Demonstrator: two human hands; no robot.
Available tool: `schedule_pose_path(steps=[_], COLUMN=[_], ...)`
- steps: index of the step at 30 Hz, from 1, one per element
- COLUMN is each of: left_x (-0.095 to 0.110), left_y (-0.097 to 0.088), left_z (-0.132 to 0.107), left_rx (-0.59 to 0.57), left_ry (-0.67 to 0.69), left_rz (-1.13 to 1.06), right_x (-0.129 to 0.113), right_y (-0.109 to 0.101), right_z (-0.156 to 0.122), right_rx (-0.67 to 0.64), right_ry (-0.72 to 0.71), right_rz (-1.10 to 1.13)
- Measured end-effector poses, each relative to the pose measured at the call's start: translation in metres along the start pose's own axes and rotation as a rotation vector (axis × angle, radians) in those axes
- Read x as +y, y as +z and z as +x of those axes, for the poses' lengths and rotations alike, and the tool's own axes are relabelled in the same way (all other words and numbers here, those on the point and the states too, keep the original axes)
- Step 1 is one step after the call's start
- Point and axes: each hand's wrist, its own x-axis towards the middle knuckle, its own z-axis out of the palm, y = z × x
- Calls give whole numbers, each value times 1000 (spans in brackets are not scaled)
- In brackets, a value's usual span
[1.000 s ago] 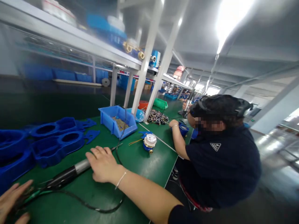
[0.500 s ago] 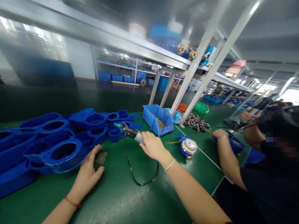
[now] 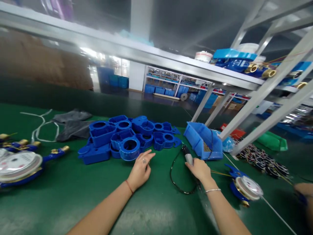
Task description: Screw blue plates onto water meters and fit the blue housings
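My right hand [image 3: 201,170] is wrapped round the grey body of an electric screwdriver [image 3: 188,156], its dark tip pointing away from me and a black cord looping below it on the green tabletop. Fingers stretched out, my left hand [image 3: 141,165] holds nothing and hovers at the front edge of a blue plastic housing [image 3: 129,148]. Several more blue housings [image 3: 100,132] are heaped behind and left of it. The small screws seen earlier are not visible. Just beyond the screwdriver stands a blue bin [image 3: 204,140] with small brass-coloured parts inside.
A round water meter [image 3: 248,187] with yellow wires lies to the right. More meters [image 3: 21,163] sit at the far left, near grey cloths [image 3: 75,125]. Shelf posts [image 3: 271,93] rise behind the bin, beside black wired parts [image 3: 264,160]. A co-worker's hand [image 3: 304,189] shows at the right edge.
The view has swung left, bringing in the left-hand meters and cloths. My left hand now covers the spot by the housing where screws lay. The screwdriver stays in my right hand.
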Motion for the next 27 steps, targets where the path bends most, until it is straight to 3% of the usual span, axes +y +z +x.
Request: schedule_pose_path(steps=[3,7,10,12,14,16,19,21,23,27], left_x=[3,15,27,33,38,40,29,11,-12,-33], left_y=[2,2,-20,-56,-110,-175,-272,-320,-349,-362], left_z=[2,4,-6,-24,-52,-87,-139,-169,-190,-209], left_rx=[-1,-64,-148,-187,-153,2,398,433,372,259], left_ry=[47,110,172,193,141,-16,-350,-562,-773,-840], left_rz=[-21,4,85,152,233,341,630,711,680,587], right_x=[-34,-120,-173,-188,-189,-182,-174,-177,-184,-202], right_y=[-14,-32,-41,-42,-38,-28,-8,4,11,19], right_z=[-11,-35,-58,-72,-83,-94,-116,-135,-155,-190], right_rx=[190,330,364,397,414,393,308,218,102,-139], right_ry=[-158,-604,-845,-938,-1000,-1023,-1055,-1094,-1118,-1131], right_rz=[66,240,366,469,567,608,605,617,641,727])
